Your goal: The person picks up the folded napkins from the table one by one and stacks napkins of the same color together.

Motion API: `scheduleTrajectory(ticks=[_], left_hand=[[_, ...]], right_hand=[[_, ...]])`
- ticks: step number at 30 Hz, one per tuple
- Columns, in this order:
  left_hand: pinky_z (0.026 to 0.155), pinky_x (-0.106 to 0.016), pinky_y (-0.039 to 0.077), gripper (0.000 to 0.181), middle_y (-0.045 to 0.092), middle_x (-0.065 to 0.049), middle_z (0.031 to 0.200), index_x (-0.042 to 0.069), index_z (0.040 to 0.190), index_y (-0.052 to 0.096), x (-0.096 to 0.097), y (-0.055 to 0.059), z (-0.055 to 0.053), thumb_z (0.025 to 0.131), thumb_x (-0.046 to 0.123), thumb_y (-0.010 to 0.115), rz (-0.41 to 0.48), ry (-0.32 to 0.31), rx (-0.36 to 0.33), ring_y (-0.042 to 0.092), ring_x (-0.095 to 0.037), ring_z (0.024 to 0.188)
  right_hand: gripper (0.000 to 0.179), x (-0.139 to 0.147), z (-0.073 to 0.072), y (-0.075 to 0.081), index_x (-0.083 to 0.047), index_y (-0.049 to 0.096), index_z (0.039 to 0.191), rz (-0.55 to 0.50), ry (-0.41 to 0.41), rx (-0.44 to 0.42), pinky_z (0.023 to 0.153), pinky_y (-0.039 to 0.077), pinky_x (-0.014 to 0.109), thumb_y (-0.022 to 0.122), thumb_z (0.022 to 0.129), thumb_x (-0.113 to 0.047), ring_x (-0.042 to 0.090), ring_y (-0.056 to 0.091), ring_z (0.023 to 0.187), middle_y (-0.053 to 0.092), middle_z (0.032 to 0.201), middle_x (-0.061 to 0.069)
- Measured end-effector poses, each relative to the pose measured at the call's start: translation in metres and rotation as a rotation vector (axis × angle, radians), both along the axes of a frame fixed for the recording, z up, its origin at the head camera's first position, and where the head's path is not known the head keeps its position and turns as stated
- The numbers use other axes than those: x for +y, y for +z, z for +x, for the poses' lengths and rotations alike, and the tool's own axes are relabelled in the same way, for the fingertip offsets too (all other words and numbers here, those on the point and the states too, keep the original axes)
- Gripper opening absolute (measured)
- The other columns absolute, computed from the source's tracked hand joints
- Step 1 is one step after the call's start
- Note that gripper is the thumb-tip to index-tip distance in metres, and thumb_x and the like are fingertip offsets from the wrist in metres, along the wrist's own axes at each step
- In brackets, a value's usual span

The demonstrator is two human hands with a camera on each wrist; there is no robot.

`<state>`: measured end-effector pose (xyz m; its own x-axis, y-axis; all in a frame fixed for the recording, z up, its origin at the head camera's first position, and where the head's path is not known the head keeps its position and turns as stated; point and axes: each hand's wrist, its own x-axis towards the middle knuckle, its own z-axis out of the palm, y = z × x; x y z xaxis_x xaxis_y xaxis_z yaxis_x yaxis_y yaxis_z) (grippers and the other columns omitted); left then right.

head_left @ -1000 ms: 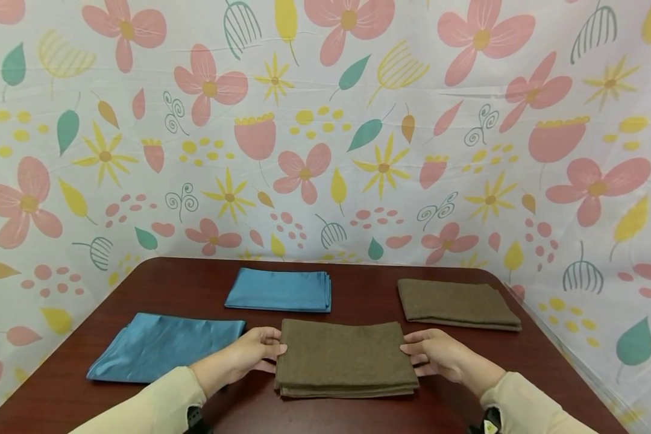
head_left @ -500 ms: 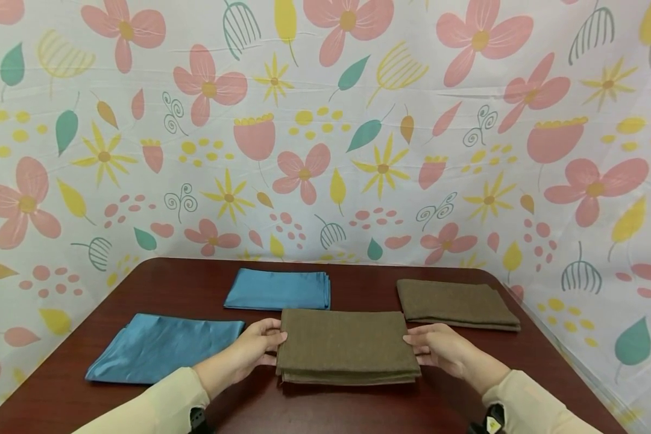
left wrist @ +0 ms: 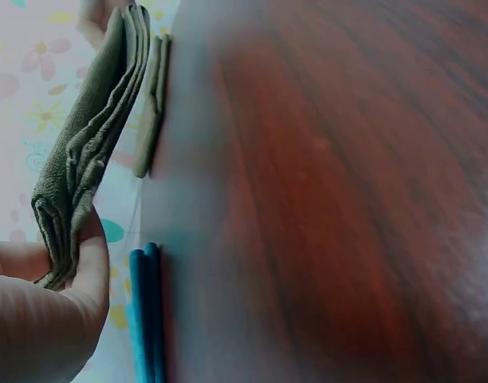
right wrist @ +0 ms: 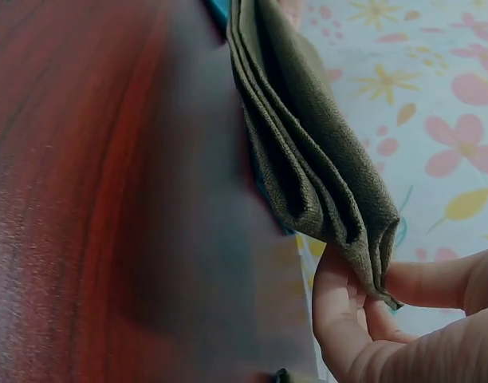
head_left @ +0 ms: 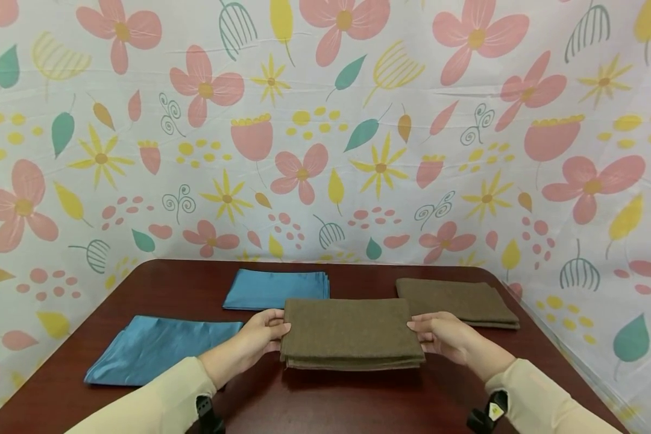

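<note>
A folded olive-brown cloth (head_left: 352,330) is held up off the table between both hands. My left hand (head_left: 252,340) pinches its left edge, thumb on top and fingers beneath. At the opposite edge my right hand (head_left: 447,339) grips it the same way. In the left wrist view the cloth (left wrist: 88,140) shows its stacked layers side-on, clear of the tabletop. The right wrist view shows loose folds of the cloth (right wrist: 308,152) pinched at the corner between thumb and fingers.
On the dark red-brown table (head_left: 352,407), a folded blue cloth (head_left: 160,349) lies at left, and another blue cloth (head_left: 276,289) at the back. A second brown cloth (head_left: 458,299) lies back right, partly overlapped by the held one. A flower-patterned curtain (head_left: 325,132) hangs behind.
Both hands have raised the brown cloth from near the table's front and moved it slightly away from me. The other cloths have stayed in place.
</note>
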<state>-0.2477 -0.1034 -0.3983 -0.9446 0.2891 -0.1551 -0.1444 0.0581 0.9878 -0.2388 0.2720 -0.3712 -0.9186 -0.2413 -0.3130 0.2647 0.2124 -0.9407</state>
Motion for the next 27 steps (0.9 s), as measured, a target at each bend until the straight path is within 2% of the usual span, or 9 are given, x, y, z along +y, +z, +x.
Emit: scheduleTrajectory(ticks=[4,9,15,18,23,27], left_hand=[[0.105,-0.053,0.043,0.059,0.033,-0.034,0.146,-0.012,0.147,0.026,0.0,0.008,-0.002,0.099,0.008,0.054,0.009,-0.003,-0.018,0.041,-0.043,0.133],[0.107,-0.05,0.043,0.061,0.033,-0.032,0.147,-0.009,0.148,0.025,0.0,0.018,-0.006,0.098,0.009,0.055,0.021,-0.033,-0.038,0.038,-0.044,0.135],[0.109,-0.045,0.042,0.061,0.034,-0.029,0.149,-0.001,0.15,0.027,0.005,0.024,-0.011,0.098,0.009,0.058,0.058,-0.068,-0.055,0.039,-0.04,0.137],[0.112,-0.047,0.039,0.062,0.031,-0.03,0.151,-0.003,0.15,0.028,0.009,0.026,-0.011,0.097,0.009,0.058,0.072,-0.081,-0.048,0.038,-0.041,0.138],[0.114,-0.05,0.033,0.058,0.03,-0.03,0.151,-0.01,0.146,0.032,0.021,0.026,-0.01,0.097,0.008,0.058,0.075,-0.055,-0.039,0.037,-0.043,0.138],[0.113,-0.051,0.035,0.054,0.034,-0.029,0.15,-0.01,0.143,0.038,0.033,0.027,-0.011,0.096,0.009,0.059,0.075,-0.012,-0.05,0.038,-0.044,0.136]], right_hand=[[0.065,0.001,-0.003,0.005,0.018,0.019,0.145,-0.021,0.002,0.004,0.07,0.039,0.027,0.053,0.099,-0.013,0.007,0.037,0.065,0.04,0.094,0.003],[0.063,0.003,-0.005,0.014,0.017,0.019,0.146,-0.033,-0.028,0.005,0.068,0.038,0.027,0.051,0.1,-0.012,0.007,0.036,0.064,0.04,0.096,0.003],[0.064,0.012,-0.006,0.025,0.017,0.018,0.146,-0.021,-0.045,0.028,0.069,0.041,0.027,0.051,0.1,-0.012,0.006,0.042,0.067,0.045,0.101,0.0],[0.064,0.019,-0.005,0.029,0.016,0.018,0.146,-0.012,-0.045,0.037,0.069,0.041,0.026,0.052,0.1,-0.012,0.006,0.041,0.067,0.045,0.097,-0.001],[0.066,0.03,-0.004,0.034,0.015,0.017,0.147,0.014,-0.033,0.048,0.071,0.042,0.027,0.052,0.1,-0.014,0.006,0.041,0.067,0.044,0.1,-0.001],[0.066,0.04,-0.005,0.035,0.015,0.016,0.148,0.017,-0.04,0.047,0.075,0.044,0.027,0.052,0.101,-0.016,0.005,0.044,0.068,0.044,0.112,0.004]])
